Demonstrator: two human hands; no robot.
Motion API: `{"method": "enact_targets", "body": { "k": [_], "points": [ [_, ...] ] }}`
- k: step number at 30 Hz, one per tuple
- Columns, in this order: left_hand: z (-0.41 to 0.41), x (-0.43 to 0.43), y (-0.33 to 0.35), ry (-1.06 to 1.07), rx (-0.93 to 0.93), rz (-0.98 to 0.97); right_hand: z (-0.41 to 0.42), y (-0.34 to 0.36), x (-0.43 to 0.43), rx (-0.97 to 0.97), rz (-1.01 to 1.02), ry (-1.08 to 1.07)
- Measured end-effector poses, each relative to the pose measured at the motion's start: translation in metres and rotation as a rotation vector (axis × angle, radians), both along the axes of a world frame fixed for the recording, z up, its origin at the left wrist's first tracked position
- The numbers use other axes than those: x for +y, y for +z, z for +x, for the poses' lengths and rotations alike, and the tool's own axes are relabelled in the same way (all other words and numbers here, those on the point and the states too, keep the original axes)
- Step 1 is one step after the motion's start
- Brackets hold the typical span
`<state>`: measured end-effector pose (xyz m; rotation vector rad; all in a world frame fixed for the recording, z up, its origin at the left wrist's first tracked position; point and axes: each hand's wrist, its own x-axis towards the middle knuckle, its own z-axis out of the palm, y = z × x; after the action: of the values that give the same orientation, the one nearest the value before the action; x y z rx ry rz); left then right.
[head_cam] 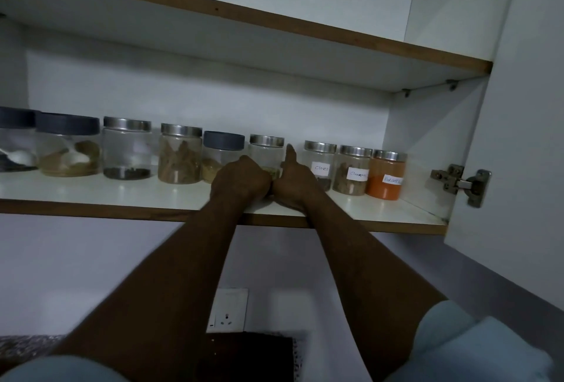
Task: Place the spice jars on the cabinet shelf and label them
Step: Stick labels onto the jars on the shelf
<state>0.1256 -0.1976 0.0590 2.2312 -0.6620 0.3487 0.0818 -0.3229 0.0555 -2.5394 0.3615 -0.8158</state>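
A: While both grips are on it, log the item: jar (266,152), steel lid, standing on the shelf (122,192), between a dark-lidded jar (222,152) and the Cloves jar (319,165).

B: Logged. State of grips?

A: Left grip (241,178): knuckles curled, set against the jar's lower front. Right grip (294,181): touching the left, one digit straight up beside the jar's right side. Fingers hidden behind both; clenched on the jar or only pressing, cannot tell.

B: Label?

A: None visible; the grips cover the front. Three jars to the right carry white labels: Cloves, Cinnamon jar (354,172) and red jar (386,175). The five jars to the left show none.

B: Step in hand, by judgement?

A: Likely fixing a label on this jar. Method: steady the jar with one grip so it does not slide back or knock its neighbours. Smooth the label flat from the middle outward. Set it level with the Cloves label, facing front. Keep the jar upright and in line with the row.
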Motion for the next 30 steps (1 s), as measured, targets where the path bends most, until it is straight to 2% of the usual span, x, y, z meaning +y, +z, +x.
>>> {"method": "enact_targets", "body": {
  "k": [3, 6, 11, 17, 23, 27, 30],
  "points": [
    [0.003, -0.003, 0.001, -0.012, 0.018, 0.023, -0.002, -0.004, -0.001, -0.145, -0.050, 0.000],
    [0.005, -0.003, 0.001, -0.017, 0.061, -0.029, -0.002, -0.004, -0.004, -0.205, -0.037, -0.053],
    [0.005, 0.000, -0.002, -0.014, 0.036, -0.141, 0.003, -0.004, -0.006, -0.090, -0.025, -0.040],
    [0.002, -0.003, 0.001, -0.046, 0.058, -0.014, -0.002, -0.003, -0.004, -0.173, -0.017, -0.050],
    [0.008, -0.003, -0.004, -0.036, 0.005, -0.168, -0.004, -0.001, -0.003, -0.093, -0.001, -0.024],
    [0.008, -0.005, -0.003, -0.078, 0.015, -0.068, -0.010, -0.001, -0.002, -0.196, 0.063, -0.067],
    [0.009, -0.009, -0.002, -0.102, 0.050, -0.040, -0.010, 0.001, -0.004, -0.160, 0.044, -0.124]
  ]
}}
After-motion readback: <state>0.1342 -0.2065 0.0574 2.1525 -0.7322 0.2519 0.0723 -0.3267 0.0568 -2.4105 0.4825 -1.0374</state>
